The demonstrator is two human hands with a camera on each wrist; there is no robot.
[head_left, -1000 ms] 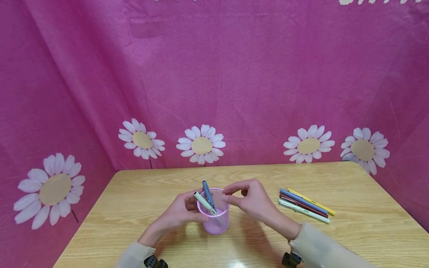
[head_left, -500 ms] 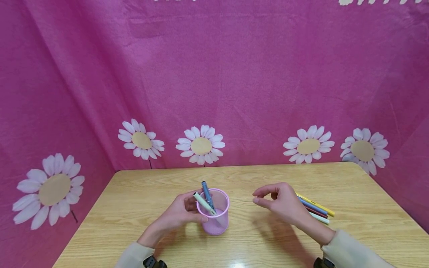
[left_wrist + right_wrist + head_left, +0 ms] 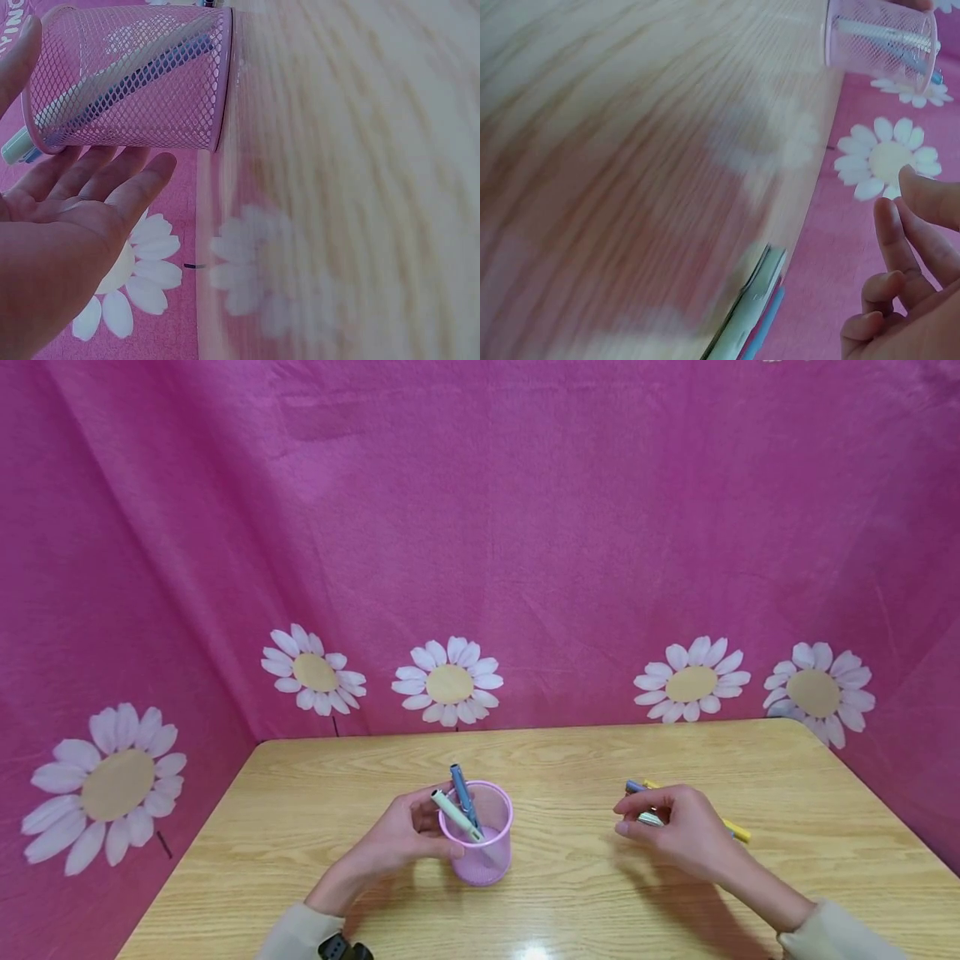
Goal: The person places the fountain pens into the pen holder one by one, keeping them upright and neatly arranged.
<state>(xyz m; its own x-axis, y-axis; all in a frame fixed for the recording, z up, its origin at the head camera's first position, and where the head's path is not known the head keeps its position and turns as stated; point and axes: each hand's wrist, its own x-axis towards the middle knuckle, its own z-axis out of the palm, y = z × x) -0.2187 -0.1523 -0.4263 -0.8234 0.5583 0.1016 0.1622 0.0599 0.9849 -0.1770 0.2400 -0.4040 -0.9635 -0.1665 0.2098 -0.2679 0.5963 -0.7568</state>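
My left hand holds a pink mesh pen cup upright on the table, thumb at the near side and fingers around the back left. Inside, a pale green pen and a dark blue pen lean toward the left rim. Over a group of pens at the right hovers my right hand, thumb and forefinger slightly apart with nothing between them. Beneath it show a blue pen, a yellow pen and a pale green pen; the hand hides much of them.
The wooden table has a slightly shiny top. Behind it and along the sides hangs a magenta curtain printed with white daisies.
My right hand has moved away from the cup's rim, rightward to above the loose pens, and now covers most of them. The left hand and cup have stayed in place.
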